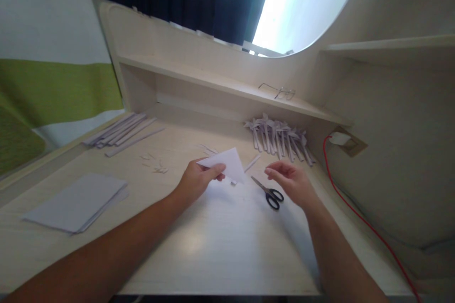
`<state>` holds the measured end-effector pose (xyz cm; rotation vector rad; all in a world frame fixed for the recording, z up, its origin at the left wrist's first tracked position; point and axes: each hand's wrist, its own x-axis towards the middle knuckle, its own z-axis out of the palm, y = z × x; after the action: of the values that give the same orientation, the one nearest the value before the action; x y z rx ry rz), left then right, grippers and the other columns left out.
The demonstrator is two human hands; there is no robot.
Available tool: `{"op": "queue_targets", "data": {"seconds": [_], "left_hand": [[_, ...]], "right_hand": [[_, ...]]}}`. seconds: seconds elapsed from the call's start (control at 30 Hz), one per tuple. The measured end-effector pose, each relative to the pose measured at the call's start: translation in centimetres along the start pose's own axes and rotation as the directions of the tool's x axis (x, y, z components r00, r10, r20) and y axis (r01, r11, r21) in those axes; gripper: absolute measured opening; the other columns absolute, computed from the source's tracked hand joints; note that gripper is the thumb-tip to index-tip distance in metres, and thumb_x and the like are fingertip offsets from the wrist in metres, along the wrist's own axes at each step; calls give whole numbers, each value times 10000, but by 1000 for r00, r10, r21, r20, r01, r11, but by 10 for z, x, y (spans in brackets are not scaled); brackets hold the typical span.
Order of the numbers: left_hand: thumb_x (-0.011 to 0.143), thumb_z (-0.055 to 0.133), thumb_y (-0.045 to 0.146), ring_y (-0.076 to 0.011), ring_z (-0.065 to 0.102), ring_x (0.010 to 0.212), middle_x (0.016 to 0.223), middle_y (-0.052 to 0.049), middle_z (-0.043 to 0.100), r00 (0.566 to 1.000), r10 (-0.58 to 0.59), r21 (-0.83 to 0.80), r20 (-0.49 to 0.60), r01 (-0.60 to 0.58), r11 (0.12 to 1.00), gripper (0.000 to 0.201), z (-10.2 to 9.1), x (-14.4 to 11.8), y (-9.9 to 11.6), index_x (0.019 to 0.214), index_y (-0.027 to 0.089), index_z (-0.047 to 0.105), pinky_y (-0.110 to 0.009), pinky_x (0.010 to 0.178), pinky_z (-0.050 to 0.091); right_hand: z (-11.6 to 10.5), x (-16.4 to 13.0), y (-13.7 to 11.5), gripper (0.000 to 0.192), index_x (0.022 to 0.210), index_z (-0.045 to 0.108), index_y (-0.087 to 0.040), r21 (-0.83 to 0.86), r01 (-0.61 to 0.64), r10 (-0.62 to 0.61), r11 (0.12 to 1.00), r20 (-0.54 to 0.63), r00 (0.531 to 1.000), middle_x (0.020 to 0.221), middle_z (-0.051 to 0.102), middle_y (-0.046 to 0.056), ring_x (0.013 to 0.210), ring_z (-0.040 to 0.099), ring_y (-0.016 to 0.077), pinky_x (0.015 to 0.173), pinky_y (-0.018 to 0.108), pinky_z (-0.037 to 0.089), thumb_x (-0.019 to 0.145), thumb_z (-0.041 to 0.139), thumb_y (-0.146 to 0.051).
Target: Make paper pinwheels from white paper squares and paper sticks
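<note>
Forearms low over the pale wooden desk (213, 246), my left hand (195, 181) pinches the folded white paper triangle (231, 163); my right hand (291, 181), fingers loosely apart, hovers beside black-handled scissors (268, 191). Gripping near the fold should steady cutting.

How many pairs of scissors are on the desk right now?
1: black-handled metal scissors lying flat on the pale wooden desk, just beside the right hand, which hovers open. More could be hidden under the paper piles.
</note>
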<state>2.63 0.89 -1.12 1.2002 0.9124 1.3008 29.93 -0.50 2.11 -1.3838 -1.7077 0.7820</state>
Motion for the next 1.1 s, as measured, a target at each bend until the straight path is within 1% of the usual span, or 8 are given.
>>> {"op": "queue_targets", "data": {"seconds": [0.07,0.13,0.27,0.4,0.57,0.77,0.9,1.1], "left_hand": [[709,827,352,-158,636,637,671,-38,716,1000,-5,-29,-29,4,1000,246,-1,2,-2,751,125,743,-278,653,520],[693,835,338,-153,634,633,677,-40,717,999,-17,-56,-48,14,998,241,-1,3,-3,733,121,739,-272,642,523],[697,826,340,-151,634,629,729,-60,736,999,-26,-109,-46,20,994,253,-1,4,-3,769,109,749,-278,632,537],[733,791,345,-147,618,574,682,-62,721,1000,-19,-143,-7,18,990,249,-1,2,0,769,105,739,-281,589,524],[768,784,350,-167,642,576,658,-79,726,1000,-12,-149,14,14,989,257,-3,2,3,775,95,753,-298,594,536],[748,816,335,-183,678,620,690,-85,753,999,15,-148,-39,-21,989,233,-8,6,4,759,108,762,-324,659,576],[700,843,300,-184,685,641,685,-74,751,997,40,-150,-65,-49,987,206,-11,8,5,737,115,762,-323,680,584],[696,831,275,-160,657,614,651,-51,726,992,55,-169,-113,-74,983,179,-14,11,6,703,116,749,-307,674,573]], "right_hand": [[-17,-5,6,312,861,746,-194,-430,-82,110,899,40,993,827,748,60,740,654,201,680,307,459,889,641,-486],[-23,-12,14,208,815,755,-186,-543,-126,192,830,67,979,815,749,79,730,649,218,651,308,425,823,695,-384],[-16,-23,30,133,794,759,-171,-637,-200,289,744,38,957,853,755,120,758,642,249,637,311,366,708,741,-271],[-13,-21,35,77,736,739,-184,-640,-245,348,729,38,937,779,743,102,701,614,229,598,302,320,704,717,-250],[-23,-18,38,86,665,697,-174,-509,-261,367,820,118,923,634,674,56,600,555,182,565,291,319,705,695,-250],[-16,-14,27,289,770,654,-168,-68,-303,310,951,284,907,693,648,10,544,535,119,587,284,499,792,646,-456],[4,-8,10,369,854,674,-164,186,-338,268,922,323,908,756,644,6,583,555,110,584,295,571,704,792,-479],[39,7,-2,383,793,698,-154,379,-346,218,858,340,915,728,612,-13,583,532,92,567,265,567,637,884,-450]]}}
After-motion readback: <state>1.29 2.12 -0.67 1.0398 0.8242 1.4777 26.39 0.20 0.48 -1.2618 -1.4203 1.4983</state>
